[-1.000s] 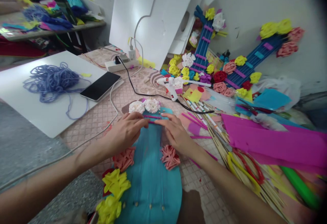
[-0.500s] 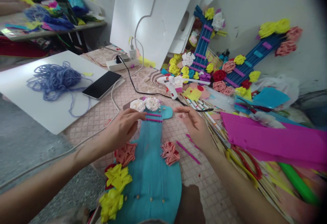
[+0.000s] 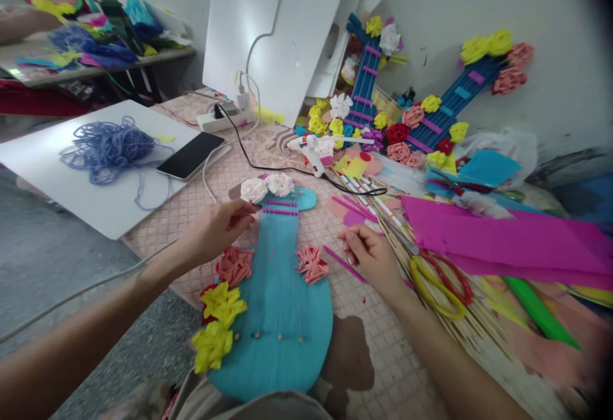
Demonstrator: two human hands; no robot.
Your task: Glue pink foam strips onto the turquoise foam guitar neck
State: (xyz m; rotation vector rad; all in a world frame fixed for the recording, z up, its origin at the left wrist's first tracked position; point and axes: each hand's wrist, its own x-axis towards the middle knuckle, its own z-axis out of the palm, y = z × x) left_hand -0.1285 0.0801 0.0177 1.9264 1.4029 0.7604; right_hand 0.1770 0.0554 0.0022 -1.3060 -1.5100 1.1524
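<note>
A flat turquoise guitar cut-out (image 3: 282, 369) lies with its neck pointing away from me. Two thin purple strips (image 3: 281, 207) cross the top of the neck, above strings running down to small beads on the body. White crinkled flowers (image 3: 280, 184), salmon flowers (image 3: 312, 264) and yellow flowers (image 3: 213, 345) decorate its edges. Left of the neck, my left hand (image 3: 218, 228) is loosely curled, its fingers a little apart with nothing seen in them. My right hand (image 3: 373, 259) hovers right of the guitar beside a loose purple strip (image 3: 343, 264); its fingertips press together, and whatever they hold is hidden.
A white glue gun (image 3: 312, 154) with its black cord lies beyond the neck. Scissors (image 3: 438, 289), thin wooden sticks and a magenta sheet (image 3: 502, 238) spread on the right. A phone (image 3: 191, 155) and tangled blue yarn (image 3: 110, 149) are at left. Two decorated guitars lean on the wall.
My left hand has drawn back from the purple strips to the left of the neck. The right hand has come down from the headstock toward the loose strip, its fingers closing. The view has shifted slightly.
</note>
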